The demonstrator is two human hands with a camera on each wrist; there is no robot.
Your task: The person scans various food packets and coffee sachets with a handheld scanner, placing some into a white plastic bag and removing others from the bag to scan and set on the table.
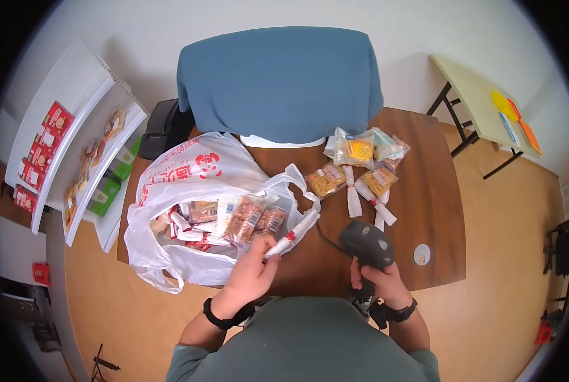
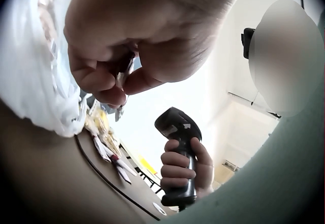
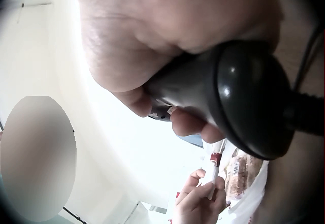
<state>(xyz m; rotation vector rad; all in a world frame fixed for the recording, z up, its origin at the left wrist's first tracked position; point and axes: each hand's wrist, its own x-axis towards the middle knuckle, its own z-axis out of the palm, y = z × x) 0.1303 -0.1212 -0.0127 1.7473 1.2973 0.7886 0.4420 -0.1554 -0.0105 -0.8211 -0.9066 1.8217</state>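
My left hand (image 1: pixel 251 272) pinches one end of a slim white packet with a red band (image 1: pixel 297 234), close over the front right edge of a white plastic bag (image 1: pixel 160 184). In the bag's mouth lie clear packs of pinkish-brown food (image 1: pixel 243 221) with barcode labels, among more red-banded white packets. A black handheld barcode scanner (image 1: pixel 368 242) is in my right hand (image 1: pixel 389 285), its head up and tilted toward the packet side. In the left wrist view, the fingers of that right hand curl round the scanner's handle (image 2: pixel 190 176).
Noodle packs (image 1: pixel 326 181) and red-banded packets (image 1: pixel 353 198) lie at the back right of the brown table (image 1: pixel 434 210). A cable (image 2: pixel 109 191) trails from the scanner. Behind stands a chair under a blue cloth (image 1: pixel 278 83); shelves (image 1: pixel 84 127) hold goods at left, and a side table (image 1: pixel 465 89) stands right.
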